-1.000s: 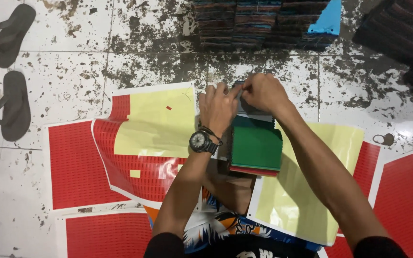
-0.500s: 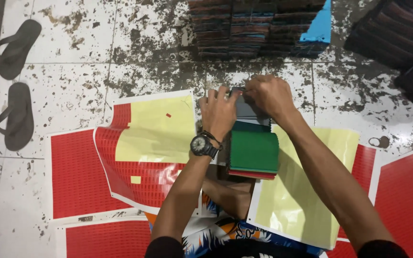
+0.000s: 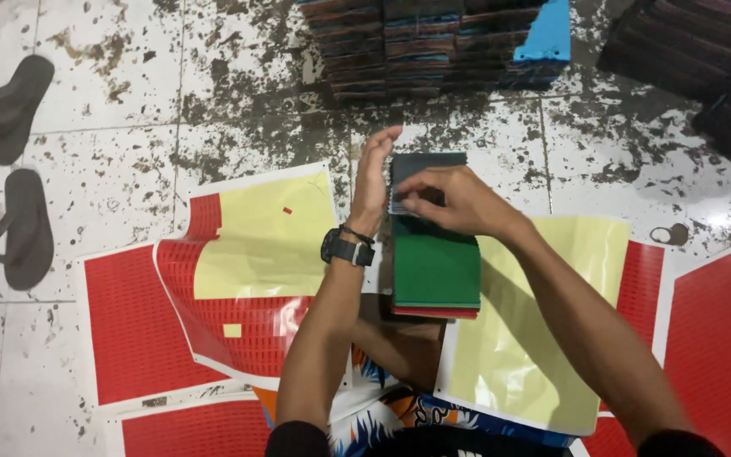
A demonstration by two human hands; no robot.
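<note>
Over stained tiles, right hand presses green stack, seemingly unclenched; left hand flat beside it

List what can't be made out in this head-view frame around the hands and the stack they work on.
- Dark top piece of the green stack: the right hand covers its middle; what it is stays unclear.
- Left hand: seen edge-on beside the stack; contact cannot be told.
- Lower layers of the stack: only thin edges show.
- Piles at the top: cut off by the frame edge.
- Yellow sheet: partly under the right arm.
</note>
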